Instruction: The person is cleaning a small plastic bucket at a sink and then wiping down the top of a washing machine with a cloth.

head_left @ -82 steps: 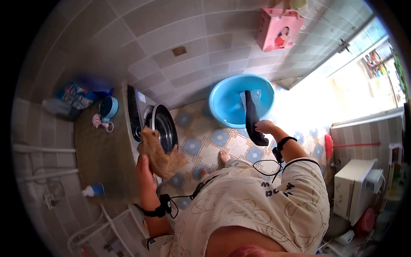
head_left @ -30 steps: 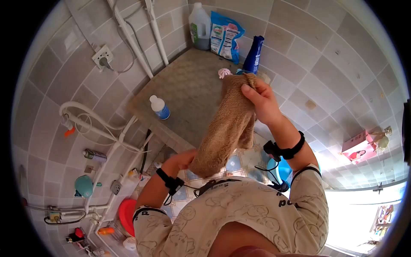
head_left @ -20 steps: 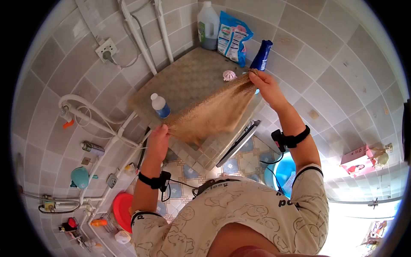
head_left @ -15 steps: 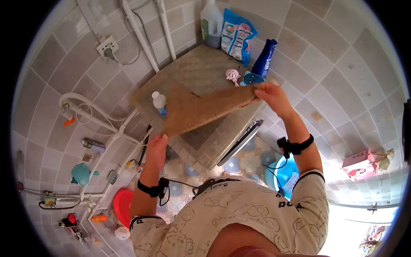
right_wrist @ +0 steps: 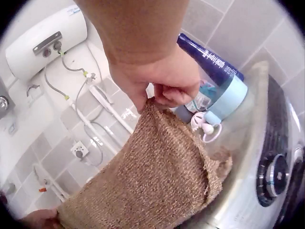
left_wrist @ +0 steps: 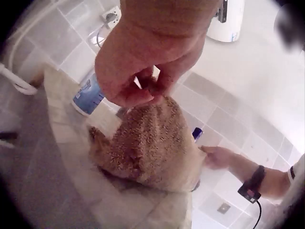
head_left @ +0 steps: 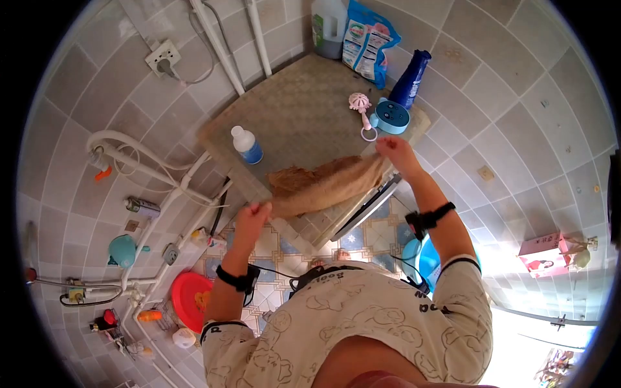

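A brown towel (head_left: 326, 186) hangs stretched between my two hands over the front edge of the worktop (head_left: 304, 84). My left hand (head_left: 251, 223) pinches its near left corner between thumb and fingers. At the opposite corner, my right hand (head_left: 398, 154) pinches the cloth with curled fingers. The right wrist view shows the towel's coarse weave (right_wrist: 152, 167) and a loose fold drooping on the right side. In the left wrist view, the towel sags (left_wrist: 147, 148) below my left hand.
On the worktop stand a white-and-blue bottle (head_left: 247, 145), a pink rattle-like item (head_left: 360, 105), a light-blue round container (head_left: 392, 117), a dark-blue bottle (head_left: 410, 79), a detergent bag (head_left: 369, 45) and a jug (head_left: 328, 29). A blue basin (head_left: 429, 264) is on the floor.
Earlier my left hand held the bunched towel while my right held a black garment over the basin. Both hands then spread the towel, and it has come down toward the worktop's edge.
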The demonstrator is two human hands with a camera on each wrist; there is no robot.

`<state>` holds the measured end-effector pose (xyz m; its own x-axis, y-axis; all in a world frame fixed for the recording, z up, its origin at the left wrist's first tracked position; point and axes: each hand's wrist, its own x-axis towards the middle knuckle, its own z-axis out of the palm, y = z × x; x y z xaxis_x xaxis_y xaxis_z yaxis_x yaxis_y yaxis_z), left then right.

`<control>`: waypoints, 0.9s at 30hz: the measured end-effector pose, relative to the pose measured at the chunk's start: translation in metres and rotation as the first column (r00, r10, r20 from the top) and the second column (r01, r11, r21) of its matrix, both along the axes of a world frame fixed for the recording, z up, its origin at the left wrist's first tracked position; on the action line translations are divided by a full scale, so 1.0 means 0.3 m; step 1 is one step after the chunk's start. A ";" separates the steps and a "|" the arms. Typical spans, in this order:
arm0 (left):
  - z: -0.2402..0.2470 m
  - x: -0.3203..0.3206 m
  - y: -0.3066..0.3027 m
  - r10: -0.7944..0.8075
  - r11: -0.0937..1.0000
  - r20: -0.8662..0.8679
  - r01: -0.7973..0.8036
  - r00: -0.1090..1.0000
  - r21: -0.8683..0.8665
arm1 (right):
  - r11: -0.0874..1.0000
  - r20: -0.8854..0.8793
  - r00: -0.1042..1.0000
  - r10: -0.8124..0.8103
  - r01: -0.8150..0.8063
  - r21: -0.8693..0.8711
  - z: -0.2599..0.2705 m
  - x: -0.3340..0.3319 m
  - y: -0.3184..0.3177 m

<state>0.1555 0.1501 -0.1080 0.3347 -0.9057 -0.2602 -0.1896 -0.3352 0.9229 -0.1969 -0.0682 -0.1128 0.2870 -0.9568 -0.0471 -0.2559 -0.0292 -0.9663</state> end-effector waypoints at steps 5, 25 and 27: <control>-0.022 0.028 -0.090 0.129 0.986 0.201 -0.104 0.971 -0.130 | 0.869 -0.597 0.722 -0.350 0.012 -0.495 0.102 0.206 0.035; -0.132 0.089 0.212 0.436 0.898 -0.185 -0.440 0.881 0.022 | 0.734 -0.932 0.358 -0.056 -0.618 -0.281 -0.088 0.542 0.187; -0.130 0.076 0.161 0.374 0.923 -0.170 -0.384 0.912 -0.026 | 0.552 -0.924 0.361 0.130 -0.800 -0.235 -0.035 0.573 0.349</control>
<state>0.1782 0.1985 -0.1469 0.6142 -0.7339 -0.2899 0.0915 -0.2987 0.9500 -0.0251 0.0364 -0.1233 0.8462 -0.5301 -0.0547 -0.5325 -0.8450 -0.0496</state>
